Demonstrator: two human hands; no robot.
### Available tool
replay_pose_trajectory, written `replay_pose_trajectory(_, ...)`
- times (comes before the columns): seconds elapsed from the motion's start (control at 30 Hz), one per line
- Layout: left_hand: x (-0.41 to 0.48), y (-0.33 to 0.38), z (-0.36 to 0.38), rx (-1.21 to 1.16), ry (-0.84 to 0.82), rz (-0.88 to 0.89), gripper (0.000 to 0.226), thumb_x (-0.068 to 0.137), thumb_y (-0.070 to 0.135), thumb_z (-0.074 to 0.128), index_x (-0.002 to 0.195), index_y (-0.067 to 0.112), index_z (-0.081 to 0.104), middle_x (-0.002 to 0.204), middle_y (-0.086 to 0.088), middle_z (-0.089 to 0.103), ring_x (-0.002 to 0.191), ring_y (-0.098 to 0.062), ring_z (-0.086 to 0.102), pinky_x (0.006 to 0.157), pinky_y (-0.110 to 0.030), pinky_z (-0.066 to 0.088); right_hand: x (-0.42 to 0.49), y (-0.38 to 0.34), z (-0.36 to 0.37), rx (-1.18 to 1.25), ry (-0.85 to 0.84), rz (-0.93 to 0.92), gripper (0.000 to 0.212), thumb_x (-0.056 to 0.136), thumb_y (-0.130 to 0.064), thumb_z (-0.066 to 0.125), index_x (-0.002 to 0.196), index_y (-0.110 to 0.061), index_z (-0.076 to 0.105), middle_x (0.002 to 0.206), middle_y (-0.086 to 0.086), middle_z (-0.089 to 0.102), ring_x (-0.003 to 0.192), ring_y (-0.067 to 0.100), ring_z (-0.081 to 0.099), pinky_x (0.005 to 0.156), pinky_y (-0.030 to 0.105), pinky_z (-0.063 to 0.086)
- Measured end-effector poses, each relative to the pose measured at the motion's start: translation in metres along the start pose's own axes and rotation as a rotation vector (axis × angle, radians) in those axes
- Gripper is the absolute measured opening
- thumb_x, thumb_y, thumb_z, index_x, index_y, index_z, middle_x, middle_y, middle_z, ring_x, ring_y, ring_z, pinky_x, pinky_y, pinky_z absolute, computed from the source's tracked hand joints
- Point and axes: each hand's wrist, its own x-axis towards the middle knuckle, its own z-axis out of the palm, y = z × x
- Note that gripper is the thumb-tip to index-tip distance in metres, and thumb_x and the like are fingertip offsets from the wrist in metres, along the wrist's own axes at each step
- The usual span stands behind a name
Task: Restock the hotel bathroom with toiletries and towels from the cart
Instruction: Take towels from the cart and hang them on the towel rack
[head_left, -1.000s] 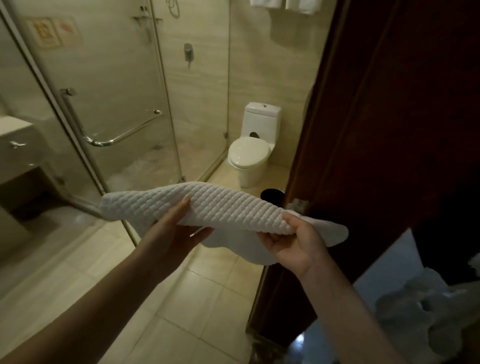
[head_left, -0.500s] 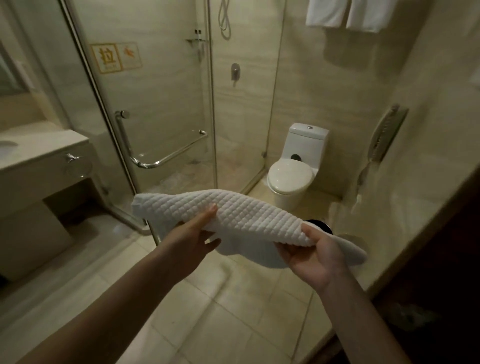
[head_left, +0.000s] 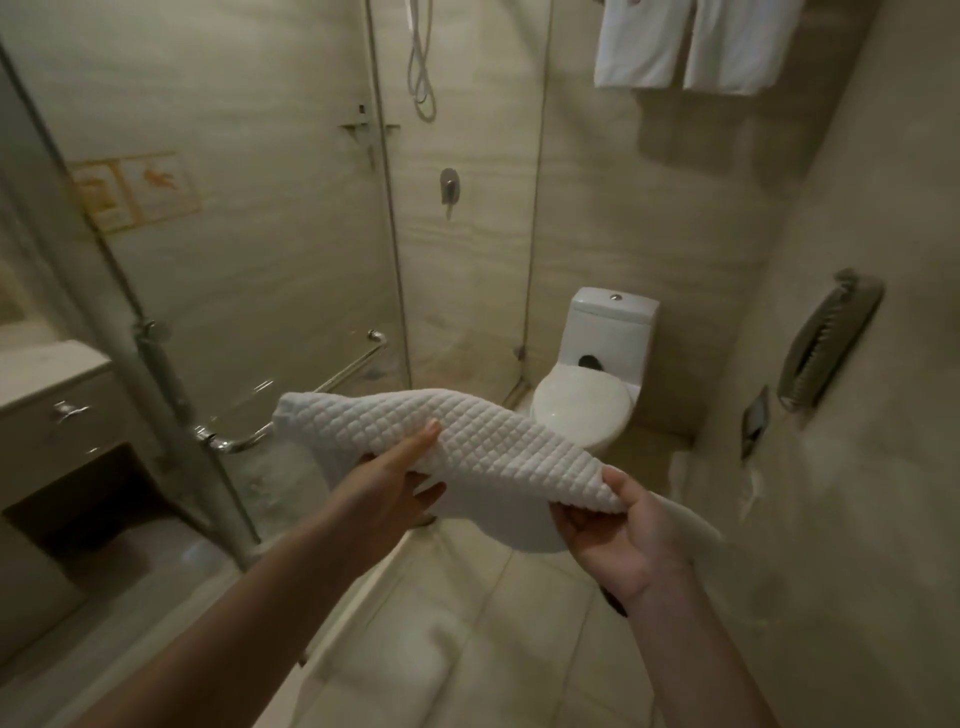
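Both hands grip a white quilted towel (head_left: 498, 447) held flat. Its long axis runs from upper left to lower right. The left hand (head_left: 395, 483) pinches its middle, the right hand (head_left: 623, 525) its right end.

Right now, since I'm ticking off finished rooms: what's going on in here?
A person holds a white quilted towel in the air, the left hand and the right hand each gripping its near edge. It hangs over the tiled floor in front of the glass shower and the toilet, not yet set down. Two white towels hang on the wall above the toilet.
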Motion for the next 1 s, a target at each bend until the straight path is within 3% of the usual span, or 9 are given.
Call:
replay_pose_trajectory(0.13, 0.067, 0.001, 0.027, -0.017, -0.095, -0.024, 0.03, 0.08, 0.017, 0.06, 0.109, 0.018, 0.053, 0.113, -0.007, 0.061, 0.106, -0.021, 0.057, 0.102, -0.044, 0.04, 0.034, -0.031, 0.01, 0.073, 0.026, -0.115, 0.019, 0.088, -0.015, 0.054, 0.102, -0.003, 0.057, 0.096, 0.019, 0.063, 0.086, 0.029, 0.061, 0.074, 0.036, 0.055)
replay_pose_trajectory(0.3, 0.161, 0.016, 0.066, 0.007, -0.234, -0.035, 0.069, 0.069, 0.024, 0.065, 0.133, 0.013, 0.042, 0.126, -0.006, 0.057, 0.114, -0.021, 0.055, 0.101, -0.043, 0.042, 0.088, -0.079, 0.031, 0.075, 0.03, -0.251, 0.021, 0.083, -0.012, 0.058, 0.102, -0.005, 0.057, 0.099, 0.018, 0.063, 0.091, 0.027, 0.06, 0.066, 0.039, 0.056)
replay_pose_trajectory(0.47, 0.266, 0.044, 0.098, 0.027, -0.336, -0.018, 0.053, 0.072, 0.019, 0.063, 0.122, 0.015, 0.046, 0.114, -0.002, 0.06, 0.104, -0.018, 0.058, 0.094, -0.04, 0.044, 0.167, -0.13, 0.073, -0.032, 0.059, -0.375, 0.033, 0.088, -0.01, 0.052, 0.12, -0.002, 0.055, 0.104, 0.015, 0.065, 0.091, 0.024, 0.063, 0.065, 0.031, 0.058)
replay_pose_trajectory(0.57, 0.33, 0.067, 0.112, 0.057, -0.375, -0.02, 0.041, 0.076, 0.014, 0.063, 0.115, 0.014, 0.051, 0.115, -0.007, 0.06, 0.106, -0.022, 0.058, 0.097, -0.043, 0.044, 0.208, -0.16, 0.1, -0.151, 0.08, -0.416, 0.034, 0.091, -0.013, 0.05, 0.124, -0.004, 0.054, 0.107, 0.013, 0.066, 0.095, 0.024, 0.062, 0.071, 0.035, 0.058)
replay_pose_trajectory(0.67, 0.387, 0.085, 0.126, 0.085, -0.439, -0.049, 0.063, 0.069, 0.019, 0.066, 0.128, 0.01, 0.047, 0.123, -0.01, 0.059, 0.112, -0.025, 0.057, 0.095, -0.043, 0.046, 0.238, -0.187, 0.12, -0.299, 0.089, -0.436, 0.032, 0.092, -0.019, 0.05, 0.122, -0.007, 0.054, 0.109, 0.014, 0.066, 0.096, 0.027, 0.064, 0.073, 0.036, 0.054)
replay_pose_trajectory(0.77, 0.433, 0.097, 0.139, 0.079, -0.515, -0.079, 0.067, 0.068, 0.023, 0.064, 0.131, 0.01, 0.045, 0.125, -0.012, 0.059, 0.111, -0.026, 0.058, 0.088, -0.04, 0.049, 0.268, -0.212, 0.137, -0.458, 0.145, -0.482, 0.035, 0.092, -0.028, 0.051, 0.124, -0.011, 0.052, 0.113, 0.013, 0.066, 0.094, 0.029, 0.067, 0.073, 0.035, 0.051)
replay_pose_trajectory(1.0, 0.53, 0.109, 0.179, 0.113, -0.591, -0.101, 0.051, 0.086, 0.024, 0.055, 0.132, 0.008, 0.045, 0.13, -0.011, 0.055, 0.119, -0.026, 0.053, 0.103, -0.043, 0.04, 0.349, -0.276, 0.166, -0.588, 0.224, -0.619, 0.04, 0.093, -0.033, 0.05, 0.128, -0.014, 0.05, 0.115, 0.011, 0.066, 0.097, 0.028, 0.067, 0.078, 0.037, 0.052)
